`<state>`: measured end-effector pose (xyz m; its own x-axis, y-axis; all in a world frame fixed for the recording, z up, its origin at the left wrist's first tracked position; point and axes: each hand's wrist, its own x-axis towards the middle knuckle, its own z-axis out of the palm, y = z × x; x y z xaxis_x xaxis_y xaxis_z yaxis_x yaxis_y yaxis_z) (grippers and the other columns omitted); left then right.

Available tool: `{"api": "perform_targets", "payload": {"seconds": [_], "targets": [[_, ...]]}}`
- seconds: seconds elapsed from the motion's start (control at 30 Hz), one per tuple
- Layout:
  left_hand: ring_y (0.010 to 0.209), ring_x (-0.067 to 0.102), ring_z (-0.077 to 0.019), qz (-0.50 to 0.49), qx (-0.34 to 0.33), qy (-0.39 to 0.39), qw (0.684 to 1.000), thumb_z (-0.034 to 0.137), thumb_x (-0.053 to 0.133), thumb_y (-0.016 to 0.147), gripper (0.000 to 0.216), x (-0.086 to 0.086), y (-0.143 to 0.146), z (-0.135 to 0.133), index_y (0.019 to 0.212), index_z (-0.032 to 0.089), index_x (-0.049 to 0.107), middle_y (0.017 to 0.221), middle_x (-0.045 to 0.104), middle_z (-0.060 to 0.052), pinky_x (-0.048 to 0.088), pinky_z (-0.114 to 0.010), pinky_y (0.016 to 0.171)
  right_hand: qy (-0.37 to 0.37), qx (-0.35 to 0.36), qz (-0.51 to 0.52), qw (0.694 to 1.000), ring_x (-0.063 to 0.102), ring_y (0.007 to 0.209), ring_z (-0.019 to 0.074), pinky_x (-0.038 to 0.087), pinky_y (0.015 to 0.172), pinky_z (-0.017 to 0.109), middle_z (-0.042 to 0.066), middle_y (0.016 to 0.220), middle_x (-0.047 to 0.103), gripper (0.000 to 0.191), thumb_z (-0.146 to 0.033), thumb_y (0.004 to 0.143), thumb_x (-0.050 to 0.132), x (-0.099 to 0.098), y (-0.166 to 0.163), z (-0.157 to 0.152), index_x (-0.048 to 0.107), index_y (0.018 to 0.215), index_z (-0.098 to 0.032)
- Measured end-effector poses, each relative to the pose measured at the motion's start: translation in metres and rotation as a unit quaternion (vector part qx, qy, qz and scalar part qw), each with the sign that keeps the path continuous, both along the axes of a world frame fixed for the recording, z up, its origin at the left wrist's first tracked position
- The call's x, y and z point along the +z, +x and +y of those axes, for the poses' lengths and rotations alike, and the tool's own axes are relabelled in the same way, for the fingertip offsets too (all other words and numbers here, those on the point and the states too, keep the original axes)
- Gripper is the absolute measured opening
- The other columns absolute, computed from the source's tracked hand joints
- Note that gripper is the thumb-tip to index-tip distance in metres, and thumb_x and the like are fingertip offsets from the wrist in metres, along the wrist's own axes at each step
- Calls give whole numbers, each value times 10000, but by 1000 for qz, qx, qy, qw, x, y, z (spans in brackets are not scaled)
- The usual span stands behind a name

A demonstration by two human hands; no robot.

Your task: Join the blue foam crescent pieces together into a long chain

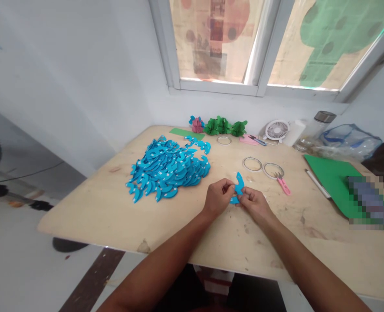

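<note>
Between my two hands, above the front middle of the wooden table (192,225), is a curved blue paper cutout (239,182). My left hand (218,196) pinches its left edge with thumb and forefinger. On the other side my right hand (254,203) is closed on the lower right of the same cutout. Some blue paper also shows below the fingers; whether it is a separate piece I cannot tell. To the left of my hands lies a big heap of similar blue paper cutouts (169,167), several with small white patches on them.
Rolls of narrow tape (252,164) and pink-handled snips (283,183) lie beyond my right hand. Green paper figures (222,125) and a pink one (197,125) stand along the wall, near a small white fan (277,130). A white pen (318,183) lies beside a green sheet (333,182) at right.
</note>
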<state>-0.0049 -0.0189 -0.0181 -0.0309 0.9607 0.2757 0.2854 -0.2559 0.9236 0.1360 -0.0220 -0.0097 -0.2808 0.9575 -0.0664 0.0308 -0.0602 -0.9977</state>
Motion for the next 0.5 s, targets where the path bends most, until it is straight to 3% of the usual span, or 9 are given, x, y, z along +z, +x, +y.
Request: {"api": "perform_targets", "payload": {"seconds": [0.13, 0.3, 0.5], "targets": [[567, 599, -129, 7, 13, 18, 1000, 246, 510, 771, 141, -5, -1, 2, 818, 172, 619, 629, 646, 5, 439, -228, 550, -4, -10, -3, 1000, 387, 432, 68, 416, 504, 232, -82, 459, 387, 242, -326, 646, 663, 2, 0, 1, 487, 569, -179], [540, 524, -101, 25, 66, 53, 996, 249, 536, 760, 69, -3, -2, 3, 747, 183, 551, 600, 563, 35, 402, -207, 528, -22, -28, 7, 999, 486, 497, 94, 443, 554, 241, -64, 494, 446, 239, -325, 614, 697, -1, 0, 3, 514, 592, -172], [552, 513, -111, 87, 158, 79, 980, 298, 507, 798, 230, 29, -26, 6, 600, 180, 506, 577, 564, 16, 405, -223, 563, -33, -31, 1, 999, 495, 490, 103, 454, 528, 250, -48, 501, 501, 219, -343, 621, 685, -6, 0, 5, 584, 681, -158]]}}
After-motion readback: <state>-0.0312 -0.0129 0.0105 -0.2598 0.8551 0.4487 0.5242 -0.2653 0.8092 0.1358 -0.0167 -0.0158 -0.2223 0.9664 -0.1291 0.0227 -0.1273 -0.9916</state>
